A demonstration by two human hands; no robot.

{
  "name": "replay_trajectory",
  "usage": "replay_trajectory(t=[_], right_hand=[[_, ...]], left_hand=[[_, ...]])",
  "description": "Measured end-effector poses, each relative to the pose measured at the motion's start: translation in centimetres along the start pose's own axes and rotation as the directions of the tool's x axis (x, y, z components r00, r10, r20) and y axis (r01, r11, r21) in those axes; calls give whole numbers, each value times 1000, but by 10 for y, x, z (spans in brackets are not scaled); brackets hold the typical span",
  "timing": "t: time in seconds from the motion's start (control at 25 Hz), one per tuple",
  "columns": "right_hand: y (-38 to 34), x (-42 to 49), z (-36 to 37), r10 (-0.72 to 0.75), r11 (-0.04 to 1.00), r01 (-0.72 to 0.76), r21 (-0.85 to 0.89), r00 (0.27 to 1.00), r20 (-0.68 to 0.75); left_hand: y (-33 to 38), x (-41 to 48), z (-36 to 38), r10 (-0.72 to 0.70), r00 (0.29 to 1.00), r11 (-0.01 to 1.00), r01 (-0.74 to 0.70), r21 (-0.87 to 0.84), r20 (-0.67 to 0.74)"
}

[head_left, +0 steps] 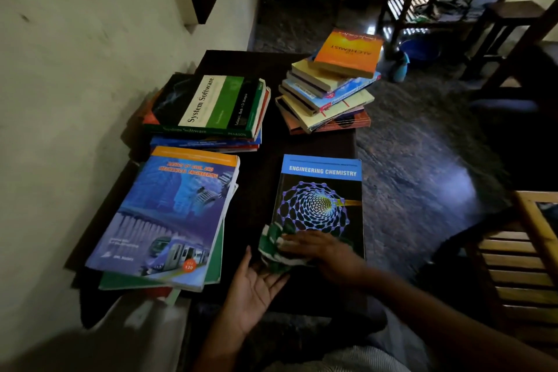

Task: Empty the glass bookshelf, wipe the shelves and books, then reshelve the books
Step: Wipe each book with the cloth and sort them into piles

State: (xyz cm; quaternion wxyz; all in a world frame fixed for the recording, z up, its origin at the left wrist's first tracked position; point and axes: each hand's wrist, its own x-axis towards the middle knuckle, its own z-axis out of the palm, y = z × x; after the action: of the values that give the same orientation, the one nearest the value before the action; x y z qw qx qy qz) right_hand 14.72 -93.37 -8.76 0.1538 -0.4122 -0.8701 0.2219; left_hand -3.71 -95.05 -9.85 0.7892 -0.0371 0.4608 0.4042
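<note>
Pressing a green-and-white cloth [279, 246] onto the near corner of the Engineering Chemistry book [320, 205], the right hand [320, 248] lies flat. Just beside the cloth, the left hand [253, 284] rests palm-up, fingers relaxed, at that corner.

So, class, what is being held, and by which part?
Nothing is gripped: right hand presses the green cloth onto the chemistry book; left hand lies open.

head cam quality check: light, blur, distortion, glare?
Head view: dim overall, corners fall to black; Engineering Chemistry book title is sharp; right hand and green cloth smear with motion blur; wide-angle bows the wall at left; soft sheen on the floor at right.
</note>
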Motion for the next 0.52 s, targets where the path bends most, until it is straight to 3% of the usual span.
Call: replay_trajectory(t=[0.08, 0.16, 0.2, 0.32, 0.44, 0.52], right_hand=[[33, 13, -35, 30, 994, -39, -101, 996, -88], [88, 36, -65, 395, 917, -399, 6, 906, -154], [107, 41, -73, 474, 873, -486, -40, 865, -166], [127, 36, -55, 480, 853, -484, -196, 874, -74], [91, 2, -19, 412, 877, -450, -168, 884, -219], [55, -30, 7, 345, 914, -379, -146, 915, -210]], left_hand=[[1, -1, 0, -13, 1000, 1000, 13, 26, -2], [2, 1, 0, -9, 1000, 998, 10, 67, -14], [2, 1, 0, 2, 1000, 996, 0, 89, -20], [-2, 2, 3, 49, 998, 987, -41, 156, -49], [-6, 0, 13, 83, 991, 984, -65, 163, -107], [-7, 0, 20, 111, 985, 978, -85, 190, -132]])
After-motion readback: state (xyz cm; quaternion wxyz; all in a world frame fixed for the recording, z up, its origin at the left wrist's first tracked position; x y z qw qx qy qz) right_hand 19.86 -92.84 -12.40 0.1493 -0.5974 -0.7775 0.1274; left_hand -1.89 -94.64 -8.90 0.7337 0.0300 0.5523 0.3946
